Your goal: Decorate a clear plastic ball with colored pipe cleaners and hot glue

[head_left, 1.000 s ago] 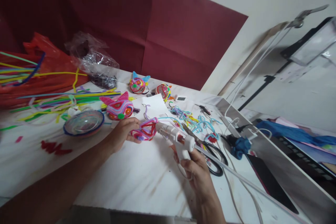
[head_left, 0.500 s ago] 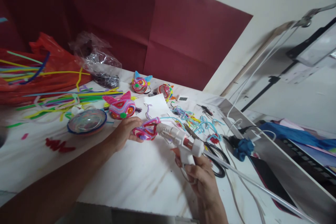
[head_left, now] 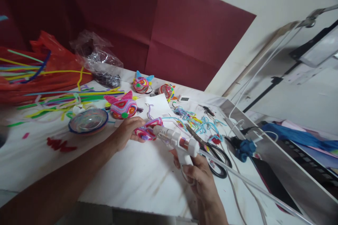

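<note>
My left hand (head_left: pixel 131 129) is closed around the left side of a small pink, red and purple pipe-cleaner craft piece (head_left: pixel 144 134), held just above the white table. In my right hand (head_left: pixel 198 172) is a white hot glue gun (head_left: pixel 175 139), fingers wrapped round its handle. A long clear glue stick (head_left: pixel 245 179) runs out of its back. The gun's nozzle reaches over the right part of the craft piece; whether the tip touches it I cannot tell. Black-handled scissors (head_left: pixel 215 156) lie just beyond the gun. A pink cat-like pipe-cleaner head (head_left: pixel 123 107) stands behind my left hand.
Two smaller decorated heads, one blue-eared (head_left: pixel 141 83) and one lying turned (head_left: pixel 166 91), sit at the back. A clear bowl (head_left: pixel 89 121), red scraps (head_left: pixel 60 145), pipe cleaners in a red bag (head_left: pixel 60 66) and cut pieces (head_left: pixel 187 114) surround the work. Cables (head_left: pixel 235 182) trail at right.
The glue gun has shifted slightly left, so its nozzle covers more of the craft piece. My left hand keeps its hold almost in the same place.
</note>
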A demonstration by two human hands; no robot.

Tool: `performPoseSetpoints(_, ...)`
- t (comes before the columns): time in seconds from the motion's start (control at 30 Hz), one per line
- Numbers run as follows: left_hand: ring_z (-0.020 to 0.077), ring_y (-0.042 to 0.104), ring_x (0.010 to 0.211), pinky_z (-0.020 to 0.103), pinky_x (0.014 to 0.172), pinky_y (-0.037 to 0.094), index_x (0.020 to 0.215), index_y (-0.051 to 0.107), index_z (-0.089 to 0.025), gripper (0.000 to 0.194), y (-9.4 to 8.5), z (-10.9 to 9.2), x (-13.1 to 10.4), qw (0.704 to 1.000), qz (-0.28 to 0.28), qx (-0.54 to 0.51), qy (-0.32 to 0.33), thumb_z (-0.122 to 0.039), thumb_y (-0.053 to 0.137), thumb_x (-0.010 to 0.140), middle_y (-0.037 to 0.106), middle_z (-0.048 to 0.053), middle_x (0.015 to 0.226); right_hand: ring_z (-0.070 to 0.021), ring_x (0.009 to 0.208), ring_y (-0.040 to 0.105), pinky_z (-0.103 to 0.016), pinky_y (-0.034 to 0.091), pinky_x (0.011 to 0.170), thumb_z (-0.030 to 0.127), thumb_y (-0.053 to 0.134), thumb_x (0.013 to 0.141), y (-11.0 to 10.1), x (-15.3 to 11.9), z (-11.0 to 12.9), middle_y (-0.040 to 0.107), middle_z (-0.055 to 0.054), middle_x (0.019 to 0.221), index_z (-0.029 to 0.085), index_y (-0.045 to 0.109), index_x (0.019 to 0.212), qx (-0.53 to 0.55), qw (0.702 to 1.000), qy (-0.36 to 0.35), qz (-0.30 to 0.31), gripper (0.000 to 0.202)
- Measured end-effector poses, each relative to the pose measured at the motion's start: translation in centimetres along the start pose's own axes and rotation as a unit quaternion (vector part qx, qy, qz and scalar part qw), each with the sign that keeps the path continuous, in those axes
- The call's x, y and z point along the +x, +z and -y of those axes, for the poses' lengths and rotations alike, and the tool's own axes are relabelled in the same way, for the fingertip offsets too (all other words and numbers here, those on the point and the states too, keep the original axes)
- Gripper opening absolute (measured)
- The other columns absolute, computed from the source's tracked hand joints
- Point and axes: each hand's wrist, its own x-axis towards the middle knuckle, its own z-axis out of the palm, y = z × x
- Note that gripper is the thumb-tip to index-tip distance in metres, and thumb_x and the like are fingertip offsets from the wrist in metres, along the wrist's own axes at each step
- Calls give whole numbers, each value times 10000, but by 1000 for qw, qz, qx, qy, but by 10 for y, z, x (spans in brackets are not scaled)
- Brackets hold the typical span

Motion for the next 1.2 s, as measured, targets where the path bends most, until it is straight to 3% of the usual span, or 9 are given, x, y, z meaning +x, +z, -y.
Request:
performPoseSetpoints(0.13, 199, 609, 628, 373, 517, 596, 704, 639, -147, 270, 3, -3, -3, 1000, 2, -2, -2, -387, 727, 617, 615, 34, 676, -214, 699, 548, -311, 433, 625, 214, 664, 523, -1, -3, -1, 714, -51, 776, 213, 820, 920, -16, 1000, -1, -12, 427)
performPoseSetpoints(0.3, 195, 613, 608, 378, 519, 598, 701, 647, -146, 294, 3, -2, -2, 1000, 0, 2, -4, -415, 722, 611, 620, 35, 656, -254, 846, 595, -338, 467, 739, 200, 663, 556, -4, -3, -8, 714, -38, 796, 232, 808, 1009, -27, 999, -9, -16, 476)
performPoseSetpoints(0.47, 199, 613, 584, 363, 494, 585, 699, 650, -153, 271, 0, 3, 2, 1000, -7, -7, 3, -410, 706, 638, 615, 38, 641, -259, 789, 605, -358, 481, 711, 221, 684, 567, -6, -5, -6, 717, -55, 754, 213, 813, 935, -27, 999, -31, -2, 390)
performPoseSetpoints(0.67, 183, 601, 586, 368, 489, 596, 689, 631, -154, 271, 4, -5, -3, 1000, -16, -11, -8, -379, 719, 566, 604, 22, 659, -208, 682, 606, -300, 473, 620, 207, 683, 487, -5, -1, 7, 730, -36, 718, 224, 815, 791, 27, 997, -38, -64, 332)
performPoseSetpoints(0.8, 185, 605, 585, 365, 499, 602, 691, 630, -150, 290, 6, -9, -5, 1000, -23, -5, -15, -394, 715, 559, 604, 26, 639, -158, 604, 553, -267, 454, 592, 203, 677, 481, -9, 5, 7, 724, -25, 696, 211, 824, 832, 20, 997, -38, -63, 381)
performPoseSetpoints(1.2, 181, 611, 571, 361, 474, 602, 685, 648, -146, 306, 6, -8, -5, 1000, -22, -7, -16, -401, 732, 537, 629, 29, 654, -169, 647, 583, -263, 456, 606, 192, 684, 535, -15, 7, -4, 730, -25, 720, 220, 825, 857, 9, 998, -13, -61, 353)
